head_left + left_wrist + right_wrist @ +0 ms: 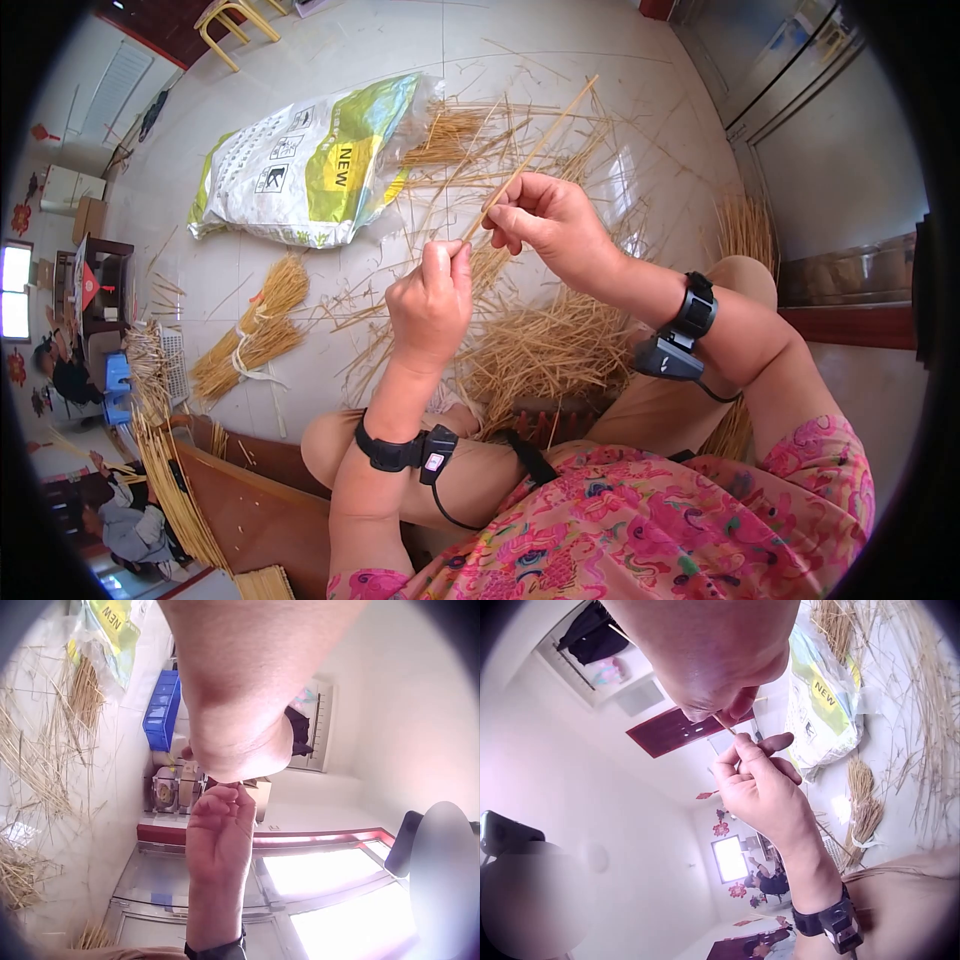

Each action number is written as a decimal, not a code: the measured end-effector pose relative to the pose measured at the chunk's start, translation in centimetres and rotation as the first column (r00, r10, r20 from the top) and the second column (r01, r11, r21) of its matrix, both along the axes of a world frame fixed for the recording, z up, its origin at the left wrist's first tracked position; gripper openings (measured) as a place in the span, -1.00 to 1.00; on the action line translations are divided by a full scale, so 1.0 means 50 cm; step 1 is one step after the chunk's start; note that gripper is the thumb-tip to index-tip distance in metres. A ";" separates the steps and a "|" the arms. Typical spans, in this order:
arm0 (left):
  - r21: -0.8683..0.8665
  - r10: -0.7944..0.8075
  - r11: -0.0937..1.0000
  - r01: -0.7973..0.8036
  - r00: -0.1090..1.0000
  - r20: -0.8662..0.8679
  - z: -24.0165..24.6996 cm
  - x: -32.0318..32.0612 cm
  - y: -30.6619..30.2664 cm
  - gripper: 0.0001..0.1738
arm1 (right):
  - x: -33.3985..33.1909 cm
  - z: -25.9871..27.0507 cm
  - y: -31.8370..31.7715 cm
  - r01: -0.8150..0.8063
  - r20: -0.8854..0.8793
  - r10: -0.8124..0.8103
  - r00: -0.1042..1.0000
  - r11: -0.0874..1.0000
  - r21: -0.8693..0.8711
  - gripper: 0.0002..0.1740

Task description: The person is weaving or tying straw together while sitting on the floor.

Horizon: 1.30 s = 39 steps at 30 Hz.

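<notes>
Left hand (pixel 430 300) pinches the near end of one thin straw (pixel 553 130) between its fingers, and the right hand (pixel 545 220), just beside it, grips the same stalk farther up! That straw slants away to the far right, above the floor (pixel 350 55). Below and nearer lies a heap of loose straw (pixel 545 345). Out left, a tied bundle (pixel 262 315) rests on the floor, and beyond it a plastic bag (pixel 290 170) lies on its side, more stalks (pixel 447 135) at its right-hand mouth.

The straw (pixel 553 131) is golden, the pink garment (pixel 620 515) floral-patterned.
</notes>
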State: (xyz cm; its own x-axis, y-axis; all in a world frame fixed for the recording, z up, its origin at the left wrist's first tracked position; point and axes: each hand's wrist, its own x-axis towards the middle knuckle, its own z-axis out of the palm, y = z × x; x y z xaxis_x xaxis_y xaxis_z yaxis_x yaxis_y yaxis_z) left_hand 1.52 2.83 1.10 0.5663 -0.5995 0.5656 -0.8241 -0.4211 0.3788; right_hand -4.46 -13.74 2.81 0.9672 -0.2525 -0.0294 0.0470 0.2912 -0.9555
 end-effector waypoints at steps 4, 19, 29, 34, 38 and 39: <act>-0.022 -0.014 1.000 0.013 1.000 -0.010 -0.001 -0.001 -0.003 -0.86 | 0.001 -0.005 0.002 0.002 0.014 -0.002 1.000 1.000 0.030 -0.89; -0.019 -0.030 0.999 0.029 0.997 -0.070 -0.005 -0.008 -0.004 -0.87 | -0.005 -0.009 0.009 -0.040 -0.014 0.040 0.999 0.999 0.032 -0.92; -0.055 -0.071 0.996 0.068 0.995 -0.070 -0.005 -0.010 -0.004 -0.89 | -0.005 -0.016 0.012 -0.090 -0.035 0.103 0.994 0.960 0.264 -0.93; -0.091 -0.083 0.993 0.077 0.995 -0.060 -0.004 -0.010 -0.006 -0.89 | -0.005 -0.015 0.018 -0.148 -0.088 0.228 0.970 0.835 0.531 -0.91; -0.049 -0.063 0.997 0.060 0.997 -0.052 -0.011 -0.012 -0.004 -0.90 | -0.004 -0.028 0.017 -0.113 -0.184 0.230 0.956 0.863 0.492 -0.92; -0.037 -0.058 0.998 0.057 0.997 -0.045 -0.012 -0.013 -0.004 -0.90 | -0.005 -0.031 0.016 -0.119 -0.200 0.238 0.950 0.872 0.475 -0.92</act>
State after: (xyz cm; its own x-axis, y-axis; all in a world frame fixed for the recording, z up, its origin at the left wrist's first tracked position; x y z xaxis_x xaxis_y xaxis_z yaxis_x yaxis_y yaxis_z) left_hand 0.87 2.62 0.48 0.5577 -0.6114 0.5614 -0.8277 -0.3589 0.4313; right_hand -4.71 -12.95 1.24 0.9406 0.0229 -0.3388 -0.2650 0.6734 -0.6902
